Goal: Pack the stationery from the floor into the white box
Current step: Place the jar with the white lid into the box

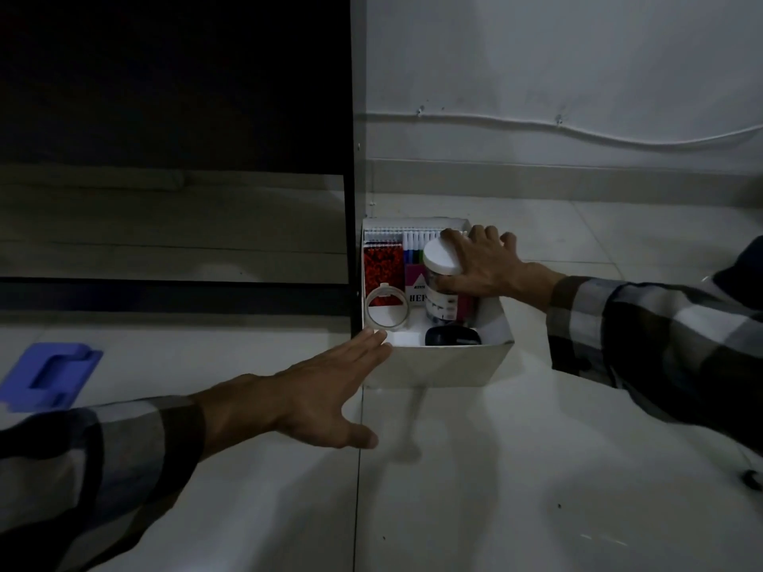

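**Set the jar down gently**

Your right hand [491, 266] is wrapped around the jar [442, 278], at 3 o'clock inside the box [441, 365] on the floor. Lower it straight and slowly so it stands beside the tape [387, 306]. Your left hand [305, 390] is open and flat, holding nothing, fingertips touching the box's near corner. Keep the box steady.

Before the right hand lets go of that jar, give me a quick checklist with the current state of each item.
1. Right hand grips the white-lidded jar: ok.
2. Jar inside the white box: ok.
3. Jar resting on the box bottom: cannot tell, base hidden.
4. Left hand open, fingertips at the box's near left corner to steady it: ok.
5. Tape roll, red notebook and markers already inside: ok.
6. Floor cleared: not ok, a blue object lies at left.
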`<state>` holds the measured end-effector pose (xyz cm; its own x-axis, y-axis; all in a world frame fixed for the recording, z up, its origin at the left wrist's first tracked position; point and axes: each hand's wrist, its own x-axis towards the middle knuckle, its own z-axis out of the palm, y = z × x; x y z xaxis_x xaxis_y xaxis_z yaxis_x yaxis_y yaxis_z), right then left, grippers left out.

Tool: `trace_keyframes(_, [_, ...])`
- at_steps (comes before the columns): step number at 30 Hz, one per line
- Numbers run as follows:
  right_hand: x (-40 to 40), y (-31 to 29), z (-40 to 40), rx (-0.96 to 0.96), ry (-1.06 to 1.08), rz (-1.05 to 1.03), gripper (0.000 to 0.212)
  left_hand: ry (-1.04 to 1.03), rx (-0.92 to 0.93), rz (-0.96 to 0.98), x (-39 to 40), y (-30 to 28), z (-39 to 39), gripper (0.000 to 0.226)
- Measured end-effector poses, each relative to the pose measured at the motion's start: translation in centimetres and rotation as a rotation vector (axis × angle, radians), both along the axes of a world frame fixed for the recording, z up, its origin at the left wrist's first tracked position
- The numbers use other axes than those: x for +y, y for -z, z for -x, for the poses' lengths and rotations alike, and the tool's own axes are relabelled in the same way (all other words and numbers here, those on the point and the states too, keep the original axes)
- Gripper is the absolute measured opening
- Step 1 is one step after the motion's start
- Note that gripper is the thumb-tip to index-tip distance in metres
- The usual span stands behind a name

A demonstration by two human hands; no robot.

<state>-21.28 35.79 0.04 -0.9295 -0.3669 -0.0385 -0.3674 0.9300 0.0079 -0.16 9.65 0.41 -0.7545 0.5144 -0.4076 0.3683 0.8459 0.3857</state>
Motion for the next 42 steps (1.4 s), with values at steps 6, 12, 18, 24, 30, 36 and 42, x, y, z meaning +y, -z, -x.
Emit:
trace_keyframes(6, [-1.3, 1.2, 0.6, 0.062, 0.002, -0.014, 0.089, 0.008, 0.025, -0.01, -0.2, 0.5, 0.0, 0.119])
trace_keyframes(12, [1.4, 2.5, -0.9, 0.169, 0.003, 0.137, 0.092, 0.023, 0.045, -0.041, -0.5, 1.0, 0.1, 0.119])
trace_keyframes(18, [1.5, 2.7, -0.9, 0.094, 0.01, 0.07, 0.095, 0.029, 0.056, -0.044, -0.5, 1.2, 0.1, 0.12])
trace_keyframes(24, [1.5, 2.7, -0.8, 0.073, -0.006, 0.032, 0.09, 0.037, 0.037, -0.044, -0.5, 1.0, 0.0, 0.12])
trace_keyframes(30, [1.8, 2.7, -1.0, 0.034, -0.028, 0.005, 0.094, 0.041, 0.036, -0.015, -0.2, 0.5, 0.0, 0.119])
trace_keyframes(36, [1.9, 2.8, -1.0, 0.056, -0.044, -0.046, 0.091, 0.019, 0.037, -0.025, -0.4, 0.0, -0.1, 0.116])
trace_keyframes(42, [1.8, 1.1, -2.5, 0.083, -0.027, -0.002, 0.096, -0.01, 0.175, -0.059, -1.6, 0.5, -0.8, 0.11])
